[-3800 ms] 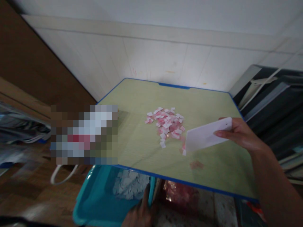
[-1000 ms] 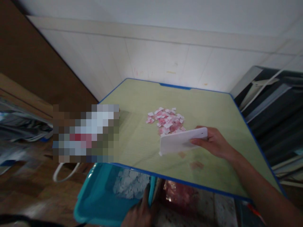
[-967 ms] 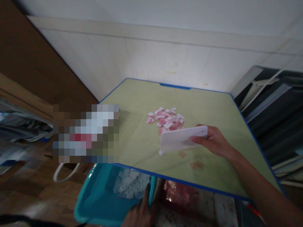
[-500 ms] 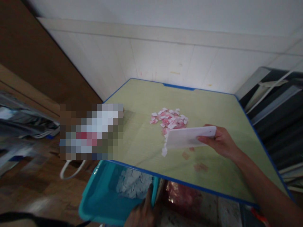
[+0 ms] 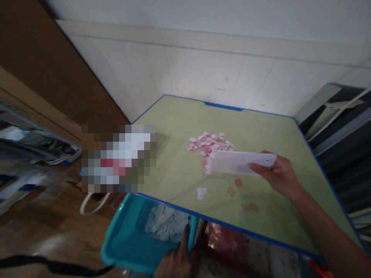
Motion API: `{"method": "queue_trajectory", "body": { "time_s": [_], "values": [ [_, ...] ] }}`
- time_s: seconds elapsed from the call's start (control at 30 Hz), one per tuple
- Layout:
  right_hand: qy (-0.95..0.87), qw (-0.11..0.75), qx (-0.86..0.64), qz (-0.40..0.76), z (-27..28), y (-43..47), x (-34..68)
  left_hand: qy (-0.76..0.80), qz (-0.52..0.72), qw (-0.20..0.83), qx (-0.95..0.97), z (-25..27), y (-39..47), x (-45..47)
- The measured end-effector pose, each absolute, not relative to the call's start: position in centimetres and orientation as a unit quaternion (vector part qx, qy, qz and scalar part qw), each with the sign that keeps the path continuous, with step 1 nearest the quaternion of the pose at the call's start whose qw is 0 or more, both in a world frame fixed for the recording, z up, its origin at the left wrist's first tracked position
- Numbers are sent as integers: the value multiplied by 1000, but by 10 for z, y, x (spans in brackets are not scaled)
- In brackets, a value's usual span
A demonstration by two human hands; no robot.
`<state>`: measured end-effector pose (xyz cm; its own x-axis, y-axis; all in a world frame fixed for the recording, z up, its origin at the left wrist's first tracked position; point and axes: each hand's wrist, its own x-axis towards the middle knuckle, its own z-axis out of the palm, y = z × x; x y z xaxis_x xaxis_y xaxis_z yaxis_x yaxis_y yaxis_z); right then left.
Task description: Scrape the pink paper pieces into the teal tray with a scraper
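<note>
My right hand point(image 5: 279, 172) grips one end of a flat white plastic scraper point(image 5: 237, 162) with a small hole near the grip. The scraper's far end is beside a heap of small pink and white paper pieces point(image 5: 213, 143) on the pale green table point(image 5: 162, 162). Nearer the front, a few white pieces point(image 5: 201, 192) lie apart from the heap. My left hand point(image 5: 176, 260) holds the right rim of a teal plastic basin point(image 5: 124, 247), one finger stretched along the inside. White paper pieces point(image 5: 165, 224) are in the basin, below the table's front edge.
A blurred-out object point(image 5: 121, 154) covers the table's left edge. Reddish pieces point(image 5: 249, 207) show near the front. A shiny red bag-like thing point(image 5: 220, 239) is under the table edge. Dark flat panels point(image 5: 336, 116) lean at the right; a white wall point(image 5: 203, 73) stands behind.
My right hand has moved the scraper slightly right and away from me, leaving a few white pieces behind near the front. My left hand stays at the basin; the view has shifted a little.
</note>
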<state>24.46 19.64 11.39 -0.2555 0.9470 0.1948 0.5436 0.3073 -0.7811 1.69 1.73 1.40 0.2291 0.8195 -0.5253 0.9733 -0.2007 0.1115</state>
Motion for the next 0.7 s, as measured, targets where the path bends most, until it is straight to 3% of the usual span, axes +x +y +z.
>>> {"method": "queue_trajectory", "body": {
  "time_s": [0.7],
  "values": [
    [-765,302,-493,284,122,197,263,580,-131,165,787,2,10,13]
  ]
}}
